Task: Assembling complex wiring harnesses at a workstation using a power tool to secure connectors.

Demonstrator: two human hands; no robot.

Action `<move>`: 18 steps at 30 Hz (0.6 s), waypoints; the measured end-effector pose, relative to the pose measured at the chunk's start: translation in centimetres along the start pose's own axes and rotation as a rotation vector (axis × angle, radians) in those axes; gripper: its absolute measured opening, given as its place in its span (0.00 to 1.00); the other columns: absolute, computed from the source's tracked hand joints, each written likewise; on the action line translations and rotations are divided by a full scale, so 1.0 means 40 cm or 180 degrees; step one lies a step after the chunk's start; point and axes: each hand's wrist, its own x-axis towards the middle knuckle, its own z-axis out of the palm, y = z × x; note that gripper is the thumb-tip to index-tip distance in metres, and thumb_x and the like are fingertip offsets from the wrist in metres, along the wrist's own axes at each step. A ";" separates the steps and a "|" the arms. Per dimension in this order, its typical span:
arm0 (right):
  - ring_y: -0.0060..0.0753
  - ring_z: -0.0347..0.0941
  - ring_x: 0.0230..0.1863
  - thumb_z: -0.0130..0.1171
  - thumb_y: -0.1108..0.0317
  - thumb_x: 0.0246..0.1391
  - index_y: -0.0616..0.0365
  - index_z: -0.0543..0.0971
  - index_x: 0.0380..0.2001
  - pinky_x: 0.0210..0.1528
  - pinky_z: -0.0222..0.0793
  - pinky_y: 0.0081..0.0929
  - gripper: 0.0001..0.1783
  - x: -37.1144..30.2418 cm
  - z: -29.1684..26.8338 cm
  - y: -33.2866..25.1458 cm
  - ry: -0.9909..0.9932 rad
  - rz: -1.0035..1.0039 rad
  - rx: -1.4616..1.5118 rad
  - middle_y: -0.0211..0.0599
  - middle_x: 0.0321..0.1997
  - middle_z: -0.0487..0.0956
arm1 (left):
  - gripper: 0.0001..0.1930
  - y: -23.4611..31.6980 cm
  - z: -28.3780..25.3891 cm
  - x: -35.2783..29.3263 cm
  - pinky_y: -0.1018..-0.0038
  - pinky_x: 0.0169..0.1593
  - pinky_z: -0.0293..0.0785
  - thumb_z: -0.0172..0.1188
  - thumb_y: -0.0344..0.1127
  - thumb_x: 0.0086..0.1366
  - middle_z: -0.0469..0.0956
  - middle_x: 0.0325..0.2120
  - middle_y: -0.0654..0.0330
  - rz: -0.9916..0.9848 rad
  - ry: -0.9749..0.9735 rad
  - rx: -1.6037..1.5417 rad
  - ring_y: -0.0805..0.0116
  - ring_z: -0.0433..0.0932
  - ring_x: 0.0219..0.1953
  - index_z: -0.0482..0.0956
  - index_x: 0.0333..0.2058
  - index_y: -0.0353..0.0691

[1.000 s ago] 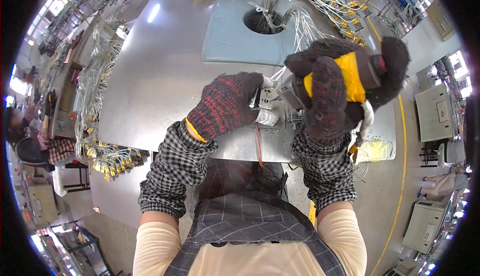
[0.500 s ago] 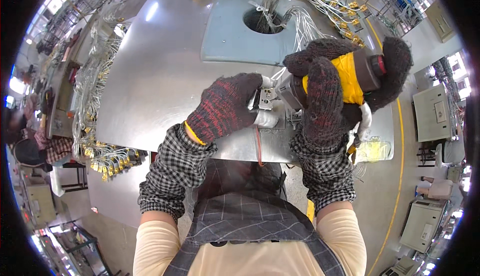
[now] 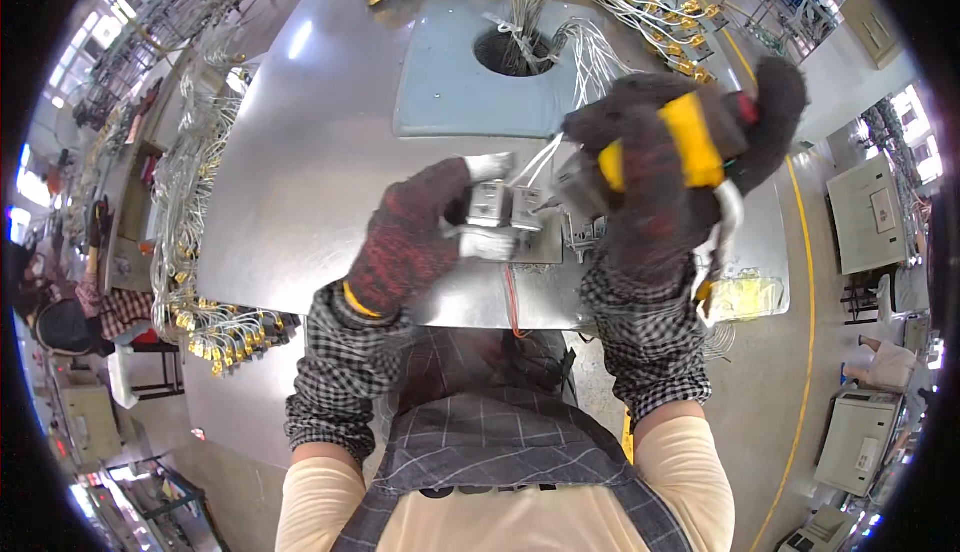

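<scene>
My left hand (image 3: 415, 227), in a dark red-and-black knit glove with white-wrapped fingertips, has finger and thumb on either side of a small shiny metal block (image 3: 488, 204). It seems gripped, though motion blurs the hand. Just right of it stands another metal block (image 3: 526, 208) on a small plate (image 3: 545, 245). Thin white wires (image 3: 541, 160) run down to the gap between these blocks. My right hand (image 3: 652, 187), in a dark glove, is wrapped round a dark hand-held power tool with yellow tape (image 3: 690, 140). The tool's blurred front end points left, towards the blocks.
White wires with brass-coloured terminals (image 3: 690, 7) fan out from a hole (image 3: 515, 54) in the blue-grey panel (image 3: 425, 102) on the metal table (image 3: 290, 202). More wire bundles (image 3: 190, 222) hang at left. Red wires (image 3: 512, 297) cross the front edge. A person (image 3: 75, 312) sits far left.
My left hand has drawn back to the left, and a gap shows between the two metal blocks. The right hand and power tool have shifted slightly left. The whole view has moved a little.
</scene>
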 end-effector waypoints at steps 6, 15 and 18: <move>0.39 0.80 0.26 0.57 0.71 0.56 0.48 0.49 0.67 0.29 0.80 0.34 0.39 0.045 -0.040 -0.005 0.0242 -0.0423 -0.0034 0.51 0.35 0.79 | 0.30 -0.008 0.050 0.042 0.73 0.44 0.77 0.73 0.39 0.52 0.82 0.38 0.57 0.0235 -0.0092 0.0525 0.72 0.81 0.39 0.76 0.54 0.41; 0.40 0.80 0.28 0.62 0.72 0.55 0.46 0.50 0.67 0.32 0.81 0.37 0.42 0.002 -0.008 0.004 0.0170 0.0008 0.0124 0.51 0.37 0.78 | 0.31 0.012 0.042 0.065 0.70 0.45 0.79 0.76 0.45 0.47 0.83 0.36 0.54 -0.0309 -0.0368 0.1235 0.66 0.83 0.39 0.77 0.49 0.38; 0.39 0.80 0.28 0.61 0.72 0.56 0.46 0.50 0.66 0.33 0.81 0.35 0.41 0.002 -0.025 0.012 -0.0326 -0.0226 -0.0377 0.49 0.38 0.78 | 0.37 -0.020 0.046 0.061 0.64 0.42 0.77 0.74 0.57 0.44 0.81 0.34 0.55 -0.0400 -0.0460 0.0983 0.58 0.82 0.37 0.76 0.51 0.44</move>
